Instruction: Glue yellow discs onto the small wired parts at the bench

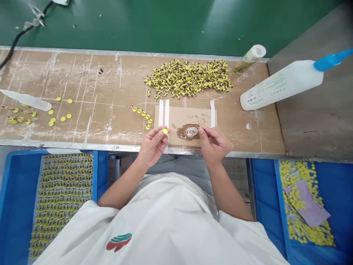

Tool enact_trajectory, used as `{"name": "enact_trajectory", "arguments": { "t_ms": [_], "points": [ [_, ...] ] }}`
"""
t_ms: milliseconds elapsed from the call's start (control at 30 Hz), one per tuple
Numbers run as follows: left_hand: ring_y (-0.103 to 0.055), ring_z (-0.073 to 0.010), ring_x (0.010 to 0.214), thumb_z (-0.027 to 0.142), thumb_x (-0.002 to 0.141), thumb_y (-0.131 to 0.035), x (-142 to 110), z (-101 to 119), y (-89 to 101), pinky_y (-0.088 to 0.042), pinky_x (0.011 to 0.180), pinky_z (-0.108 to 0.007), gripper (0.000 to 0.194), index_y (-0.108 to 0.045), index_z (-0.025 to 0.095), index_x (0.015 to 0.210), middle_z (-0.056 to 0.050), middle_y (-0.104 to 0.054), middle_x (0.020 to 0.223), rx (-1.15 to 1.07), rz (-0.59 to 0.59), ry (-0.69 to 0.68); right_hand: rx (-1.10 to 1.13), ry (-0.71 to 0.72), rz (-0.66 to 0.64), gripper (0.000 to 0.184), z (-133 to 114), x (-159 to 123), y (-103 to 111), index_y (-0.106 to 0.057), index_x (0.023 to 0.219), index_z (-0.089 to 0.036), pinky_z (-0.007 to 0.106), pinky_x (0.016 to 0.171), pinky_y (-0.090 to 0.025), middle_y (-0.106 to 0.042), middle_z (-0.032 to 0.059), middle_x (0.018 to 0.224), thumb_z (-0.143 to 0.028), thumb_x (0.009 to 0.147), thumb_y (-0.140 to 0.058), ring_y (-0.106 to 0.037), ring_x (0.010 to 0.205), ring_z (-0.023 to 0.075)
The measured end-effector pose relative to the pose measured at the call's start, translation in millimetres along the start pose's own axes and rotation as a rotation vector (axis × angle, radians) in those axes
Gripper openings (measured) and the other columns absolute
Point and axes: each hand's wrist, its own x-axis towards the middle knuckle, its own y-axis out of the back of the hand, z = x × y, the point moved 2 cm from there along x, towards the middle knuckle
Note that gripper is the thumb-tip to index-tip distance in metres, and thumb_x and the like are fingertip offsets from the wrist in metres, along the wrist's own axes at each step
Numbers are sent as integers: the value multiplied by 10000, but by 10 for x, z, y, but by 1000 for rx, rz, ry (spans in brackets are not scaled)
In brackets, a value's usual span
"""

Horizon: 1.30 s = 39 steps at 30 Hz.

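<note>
My left hand (153, 145) pinches a small round yellow disc (164, 131) between thumb and fingertips, at the left edge of a taped cardboard piece (182, 115). In my right hand (215, 144) is a thin wooden toothpick (205, 125), gripped between thumb and forefinger. Its lower tip is hard to make out by my thumb. Right beside those fingers lies a clear, shiny blob (191, 131) in a wet brown patch (180, 133). To the left of my left hand, a short row of yellow discs with dark bits on them (143, 113) rests on the table.
A heap of small yellow-and-black pieces (190, 79) lies behind the cardboard. A tube of sticks (249, 59) and a white bottle with blue nozzle (284, 84) stand right. Loose yellow discs (63, 119) lie left. Blue bins (100, 173) flank me below the table edge.
</note>
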Motion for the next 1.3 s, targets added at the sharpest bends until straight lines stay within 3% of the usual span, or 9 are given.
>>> {"name": "enact_trajectory", "arguments": {
  "t_ms": [733,1000,1300],
  "points": [
    [-536,-27,633,247,754,-819,-4,19,-2,-425,545,-140,219,-760,181,954,-40,-722,938,-24,-27,39,-112,114,-73,109,27,-8,-21,-766,942,-244,309,590,-529,-719,10,757,-249,833,-765,-603,592,131],
    [-539,-27,644,236,782,-799,-12,27,15,-439,551,-137,210,-759,172,977,-45,-716,946,-48,-37,47,-185,225,-32,197,-15,31,24,-754,1068,-262,315,671,-570,-743,28,886,-236,875,-724,-680,741,161],
    [-544,-25,654,231,796,-786,-5,28,29,-448,569,-133,198,-761,181,985,-38,-721,956,-45,-39,52,-236,265,-138,176,22,39,43,-756,1055,-254,310,678,-567,-721,29,833,-252,887,-705,-668,725,160]
  ]
}}
